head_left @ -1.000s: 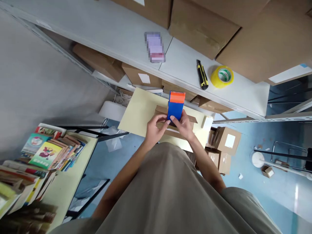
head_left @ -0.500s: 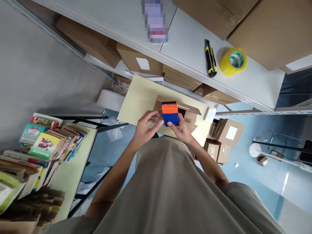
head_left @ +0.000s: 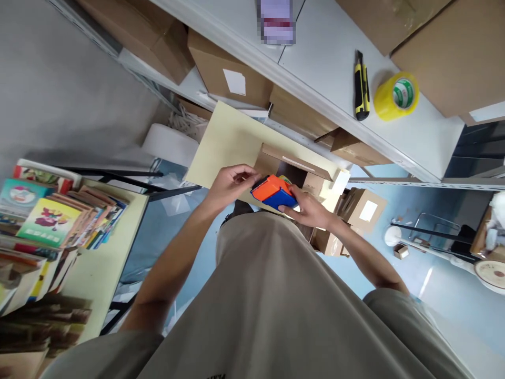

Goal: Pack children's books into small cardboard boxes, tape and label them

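Within right hand (head_left: 311, 209): orange-blue box (head_left: 274, 191), apparently.

Orange and blue pack (head_left: 274, 191), brown carton (head_left: 267, 160)

At the centre of the frame I am showing two hands, one left hand (head_left: 232, 184) and one right hand (head_left: 313, 209), with one orange-and-blue item (head_left: 272, 190) and one open carton (head_left: 311, 181). One cutter (head_left: 362, 88) and one tape roll (head_left: 394, 97) are resting upper right; at lower left I am seeing uncountably many books (head_left: 49, 221).
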`<move>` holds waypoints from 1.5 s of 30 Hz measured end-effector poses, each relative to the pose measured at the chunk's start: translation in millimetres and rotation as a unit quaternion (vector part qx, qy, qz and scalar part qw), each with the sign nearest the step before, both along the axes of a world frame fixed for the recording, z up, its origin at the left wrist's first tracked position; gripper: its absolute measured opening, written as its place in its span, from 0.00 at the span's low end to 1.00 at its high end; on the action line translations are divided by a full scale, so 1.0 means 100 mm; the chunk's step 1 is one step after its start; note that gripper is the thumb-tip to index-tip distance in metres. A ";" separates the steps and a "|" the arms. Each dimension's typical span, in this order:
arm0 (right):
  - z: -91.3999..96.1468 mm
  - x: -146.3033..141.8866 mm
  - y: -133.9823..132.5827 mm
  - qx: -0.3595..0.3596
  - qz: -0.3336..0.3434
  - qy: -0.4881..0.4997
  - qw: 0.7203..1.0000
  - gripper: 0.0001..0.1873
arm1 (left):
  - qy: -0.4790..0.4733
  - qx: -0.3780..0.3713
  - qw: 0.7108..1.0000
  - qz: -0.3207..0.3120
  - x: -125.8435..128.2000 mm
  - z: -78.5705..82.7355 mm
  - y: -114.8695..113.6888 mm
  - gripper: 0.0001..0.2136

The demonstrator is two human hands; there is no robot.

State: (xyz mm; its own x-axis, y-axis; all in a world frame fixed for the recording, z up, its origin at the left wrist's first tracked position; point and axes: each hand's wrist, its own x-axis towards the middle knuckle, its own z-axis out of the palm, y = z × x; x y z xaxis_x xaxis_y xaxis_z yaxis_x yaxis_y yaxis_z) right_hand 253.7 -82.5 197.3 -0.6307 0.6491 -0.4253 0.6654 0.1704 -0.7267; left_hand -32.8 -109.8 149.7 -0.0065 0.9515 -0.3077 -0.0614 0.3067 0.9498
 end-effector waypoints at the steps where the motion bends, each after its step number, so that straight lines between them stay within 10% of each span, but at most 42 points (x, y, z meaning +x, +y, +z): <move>1: 0.05 -0.04 0.03 -0.003 0.003 -0.010 1.000 0.24 | -0.009 -0.008 1.000 0.016 0.01 -0.08 -0.03 0.21; 9: 0.50 -0.37 0.37 -0.049 0.040 -0.135 0.989 0.31 | -0.099 -0.061 0.985 0.123 0.26 -0.58 -0.24 0.21; 14: 0.95 -0.36 0.69 -0.070 0.052 -0.241 0.967 0.35 | -0.036 -0.081 0.976 0.199 -0.03 -0.95 -0.08 0.20; 22: 1.19 -0.69 0.92 -0.038 0.019 -0.310 0.950 0.37 | -0.112 -0.126 0.972 0.166 -0.06 -1.65 0.26 0.26; 38: 1.04 -1.07 1.00 -0.039 -0.002 -0.395 0.918 0.34 | -0.110 -0.179 0.967 0.141 0.34 -1.95 0.36 0.11; 45: 1.13 -1.24 1.01 -0.078 0.012 -0.441 0.894 0.34 | 0.016 -0.125 0.985 0.118 0.27 -2.00 0.28 0.21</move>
